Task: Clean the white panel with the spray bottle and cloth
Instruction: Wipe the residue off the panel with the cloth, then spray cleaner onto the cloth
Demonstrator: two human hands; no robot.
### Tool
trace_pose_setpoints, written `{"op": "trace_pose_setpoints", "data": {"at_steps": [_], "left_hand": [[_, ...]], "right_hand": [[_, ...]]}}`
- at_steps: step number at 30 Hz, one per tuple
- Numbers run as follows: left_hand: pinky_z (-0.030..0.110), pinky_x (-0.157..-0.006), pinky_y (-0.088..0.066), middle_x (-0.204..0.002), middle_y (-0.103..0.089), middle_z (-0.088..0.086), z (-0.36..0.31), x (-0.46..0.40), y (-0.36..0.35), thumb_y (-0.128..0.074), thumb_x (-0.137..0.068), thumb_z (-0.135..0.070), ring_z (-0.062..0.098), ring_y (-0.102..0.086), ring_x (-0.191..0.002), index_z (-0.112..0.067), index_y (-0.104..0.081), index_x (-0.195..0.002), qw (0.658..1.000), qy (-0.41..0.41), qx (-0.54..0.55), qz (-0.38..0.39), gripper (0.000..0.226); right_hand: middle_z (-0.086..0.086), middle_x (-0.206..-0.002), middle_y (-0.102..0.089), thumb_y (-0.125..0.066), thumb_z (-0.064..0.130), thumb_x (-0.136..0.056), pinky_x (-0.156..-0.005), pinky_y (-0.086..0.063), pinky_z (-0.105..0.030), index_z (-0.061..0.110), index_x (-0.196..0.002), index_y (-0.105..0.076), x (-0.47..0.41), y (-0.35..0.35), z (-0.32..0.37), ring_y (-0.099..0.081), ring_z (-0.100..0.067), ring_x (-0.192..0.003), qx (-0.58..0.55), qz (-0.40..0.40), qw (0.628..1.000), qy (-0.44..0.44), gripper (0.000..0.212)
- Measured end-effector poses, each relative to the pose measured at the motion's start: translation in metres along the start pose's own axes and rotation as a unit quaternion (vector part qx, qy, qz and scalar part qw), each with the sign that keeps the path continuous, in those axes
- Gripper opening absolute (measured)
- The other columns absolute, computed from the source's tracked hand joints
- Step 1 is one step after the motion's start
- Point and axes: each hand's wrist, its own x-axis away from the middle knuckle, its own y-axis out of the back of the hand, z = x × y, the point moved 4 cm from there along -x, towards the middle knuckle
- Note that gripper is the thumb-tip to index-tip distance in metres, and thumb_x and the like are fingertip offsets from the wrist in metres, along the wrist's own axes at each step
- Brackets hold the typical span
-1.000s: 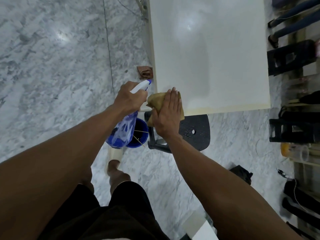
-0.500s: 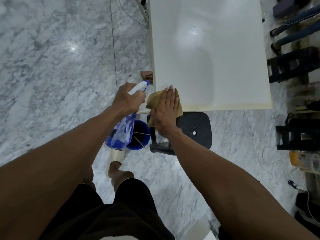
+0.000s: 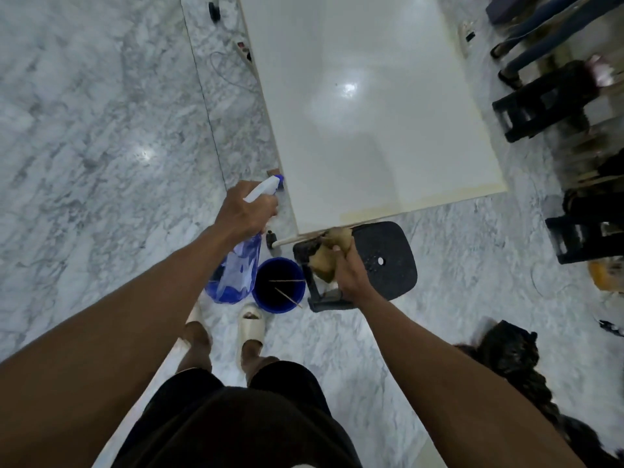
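The white panel fills the upper centre of the frame, lying flat with its near edge just above a black stool that appears to support it. A bright light reflection sits near the middle of the surface, and a yellowish band runs along the near edge.

The left hand, at frame centre, holds the spray bottle by the neck. The grip is wrapped round the trigger head, and the white nozzle projects past the knuckles toward the panel's near left corner. The blue translucent body hangs below the hand, so the nozzle is level with the panel — a position suited to spraying, in my judgement. Whether a finger is on the trigger cannot be told.

The right hand, just right of centre, grips the tan cloth bunched in curled fingers. It is held over the stool, below the panel's near edge and off the surface; contact between the cloth and the panel edge cannot be determined. Keeping the cloth clear leaves the surface open for a spray pass.

A blue bucket holding thin sticks stands on the marble floor between the bottle and the stool. Black crates stand at the right edge — well apart from the work area.
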Motion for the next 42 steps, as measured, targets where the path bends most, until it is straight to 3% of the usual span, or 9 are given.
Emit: {"op": "trace_pose_setpoints", "data": {"at_steps": [3,8,13,15,18,23,32,36,42], "left_hand": [[0.032,-0.054,-0.049,-0.085,-0.072,0.019,-0.031,0.012,-0.003,-0.056,-0.080,-0.015,0.014,-0.054,-0.044,-0.010,-0.064,-0.073,0.999,-0.024,-0.022,0.035,0.012],[0.027,-0.048,-0.046,-0.083,-0.071,0.018,-0.087,0.029,-0.017,-0.054,-0.080,-0.036,0.008,-0.052,-0.036,-0.007,-0.063,-0.072,0.986,-0.074,-0.074,0.129,0.031],[0.028,-0.048,-0.046,-0.086,-0.071,0.021,-0.137,0.030,-0.038,-0.053,-0.100,-0.029,0.013,-0.049,-0.034,-0.004,-0.063,-0.073,0.964,-0.108,-0.141,0.197,0.038],[0.028,-0.050,-0.048,-0.087,-0.073,0.020,-0.158,0.031,-0.046,-0.051,-0.102,-0.035,0.015,-0.050,-0.036,-0.006,-0.062,-0.070,0.952,-0.142,-0.161,0.217,0.044],[0.031,-0.055,-0.050,-0.088,-0.075,0.019,-0.183,0.035,-0.057,-0.050,-0.102,-0.037,0.016,-0.052,-0.039,-0.007,-0.066,-0.074,0.934,-0.184,-0.189,0.239,0.044],[0.033,-0.059,-0.052,-0.092,-0.075,0.019,-0.209,0.042,-0.086,-0.048,-0.100,-0.035,0.017,-0.053,-0.041,-0.010,-0.063,-0.071,0.911,-0.203,-0.231,0.273,0.041],[0.037,-0.062,-0.052,-0.087,-0.073,0.020,-0.245,0.031,-0.190,-0.048,-0.101,-0.035,0.019,-0.051,-0.041,-0.008,-0.060,-0.066,0.896,-0.198,-0.259,0.302,0.045],[0.038,-0.063,-0.049,-0.070,-0.065,0.022,-0.258,0.018,-0.243,-0.055,-0.089,-0.020,0.021,-0.051,-0.039,-0.004,-0.053,-0.061,0.898,-0.172,-0.270,0.301,0.032],[0.038,-0.068,-0.053,-0.042,-0.055,-0.003,-0.267,0.001,-0.294,-0.055,-0.085,-0.022,0.017,-0.052,-0.038,-0.006,-0.055,-0.058,0.906,-0.148,-0.255,0.304,0.030]], "right_hand": [[-0.032,-0.118,-0.053,-0.035,0.011,-0.108,-0.096,-0.048,-0.044,0.011,-0.127,-0.050,0.004,0.018,0.010,-0.055,-0.031,-0.110,-0.200,-0.045,0.978,-0.050,0.024],[-0.012,-0.143,-0.056,-0.047,0.040,-0.101,-0.113,-0.040,-0.049,0.011,-0.143,-0.053,0.015,0.045,0.039,-0.055,-0.031,-0.128,-0.543,-0.079,0.822,-0.154,0.051],[-0.015,-0.115,-0.073,-0.049,0.046,-0.100,-0.086,-0.060,-0.044,0.015,-0.119,-0.069,0.041,0.080,0.080,-0.065,-0.033,-0.107,-0.723,-0.092,0.685,-0.010,0.042],[-0.019,-0.124,-0.068,-0.058,0.059,-0.088,-0.094,-0.056,-0.052,0.011,-0.121,-0.068,0.049,0.090,0.092,-0.065,-0.037,-0.113,-0.754,-0.081,0.652,0.019,0.059],[-0.021,-0.137,-0.060,-0.072,0.064,-0.074,-0.105,-0.046,-0.056,0.008,-0.133,-0.060,0.059,0.104,0.105,-0.059,-0.039,-0.124,-0.740,-0.064,0.668,0.045,0.081],[-0.017,-0.128,-0.065,-0.074,0.022,-0.083,-0.088,-0.058,-0.043,0.011,-0.140,-0.053,0.055,0.131,0.108,-0.065,-0.033,-0.109,-0.721,-0.116,0.683,0.021,0.062],[-0.014,-0.135,-0.062,-0.049,0.036,-0.098,-0.088,-0.057,-0.037,0.007,-0.144,-0.049,0.017,0.225,0.089,-0.064,-0.028,-0.114,-0.706,-0.138,0.694,0.038,0.055],[-0.019,-0.136,-0.062,-0.045,0.036,-0.099,-0.103,-0.048,-0.044,0.004,-0.139,-0.054,-0.009,0.263,0.074,-0.059,-0.033,-0.124,-0.690,-0.127,0.712,0.025,0.052],[-0.018,-0.130,-0.065,-0.042,0.037,-0.100,-0.096,-0.050,-0.042,0.005,-0.132,-0.059,-0.036,0.308,0.064,-0.066,-0.030,-0.110,-0.697,-0.090,0.711,0.031,0.048]]}}
